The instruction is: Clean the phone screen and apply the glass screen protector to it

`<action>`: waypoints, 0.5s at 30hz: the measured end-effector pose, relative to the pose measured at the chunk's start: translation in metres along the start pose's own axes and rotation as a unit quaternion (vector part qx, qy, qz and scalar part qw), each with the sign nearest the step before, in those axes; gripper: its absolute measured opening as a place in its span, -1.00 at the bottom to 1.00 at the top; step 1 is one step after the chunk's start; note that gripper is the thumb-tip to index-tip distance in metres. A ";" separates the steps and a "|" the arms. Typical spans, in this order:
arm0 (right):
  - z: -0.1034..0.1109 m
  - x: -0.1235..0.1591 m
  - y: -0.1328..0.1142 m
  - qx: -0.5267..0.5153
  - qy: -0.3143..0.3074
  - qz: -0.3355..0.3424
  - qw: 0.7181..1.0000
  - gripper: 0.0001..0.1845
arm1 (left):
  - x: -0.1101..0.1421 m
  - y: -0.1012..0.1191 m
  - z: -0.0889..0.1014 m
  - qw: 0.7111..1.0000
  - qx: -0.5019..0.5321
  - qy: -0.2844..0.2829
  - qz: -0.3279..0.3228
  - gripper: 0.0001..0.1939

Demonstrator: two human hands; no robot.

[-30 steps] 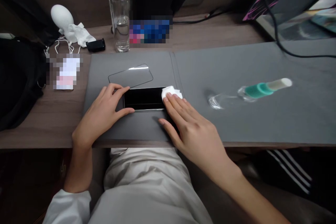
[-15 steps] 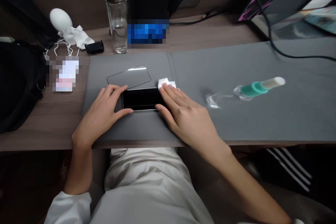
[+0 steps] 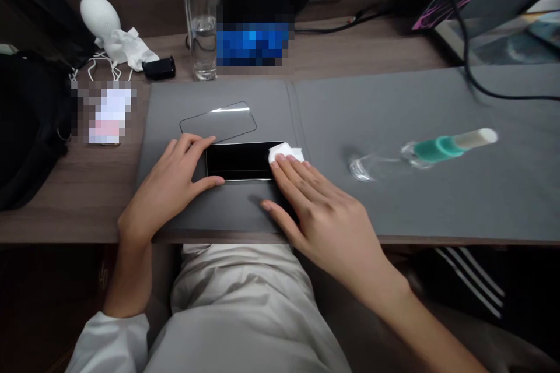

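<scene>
pressing white tissue onto the phone, hands gripping and wiping.

Desk workspace, grey mat, glass bottle, black cable

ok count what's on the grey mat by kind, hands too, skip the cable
Hands, left hand and right hand: 2
Dark-screened phone: 1
White wipe, partly under the right fingers: 1
Black-edged clear sheet: 1
Clear bottle with green collar, lying down: 1
Total: 6
</scene>
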State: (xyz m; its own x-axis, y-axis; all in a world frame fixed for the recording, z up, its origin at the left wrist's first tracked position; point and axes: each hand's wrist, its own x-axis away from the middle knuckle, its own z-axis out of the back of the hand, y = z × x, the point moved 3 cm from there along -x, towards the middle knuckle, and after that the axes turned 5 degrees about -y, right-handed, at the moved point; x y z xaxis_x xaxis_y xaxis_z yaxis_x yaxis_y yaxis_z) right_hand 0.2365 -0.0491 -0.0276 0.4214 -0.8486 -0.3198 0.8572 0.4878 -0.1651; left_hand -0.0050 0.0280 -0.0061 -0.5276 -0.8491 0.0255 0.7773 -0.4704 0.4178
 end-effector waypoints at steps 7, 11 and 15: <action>-0.014 -0.033 0.007 -0.032 -0.014 -0.037 0.999 -0.37 | -0.001 0.000 0.003 1.000 0.010 -0.002 0.010 -0.32; -0.016 -0.035 0.006 -0.031 -0.007 -0.037 0.999 -0.36 | 0.000 0.000 0.003 1.000 0.010 -0.003 0.013 -0.32; -0.011 -0.024 -0.001 -0.008 0.010 -0.015 1.000 -0.34 | -0.001 -0.001 0.003 1.000 0.006 -0.004 0.012 -0.31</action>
State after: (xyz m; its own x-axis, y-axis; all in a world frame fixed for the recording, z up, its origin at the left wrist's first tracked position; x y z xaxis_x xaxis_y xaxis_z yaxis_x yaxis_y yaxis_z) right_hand 0.2225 -0.0269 -0.0305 0.3898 -0.8583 -0.3336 0.8644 0.4660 -0.1888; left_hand -0.0067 0.0298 -0.0043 -0.5114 -0.8582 0.0438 0.7859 -0.4465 0.4277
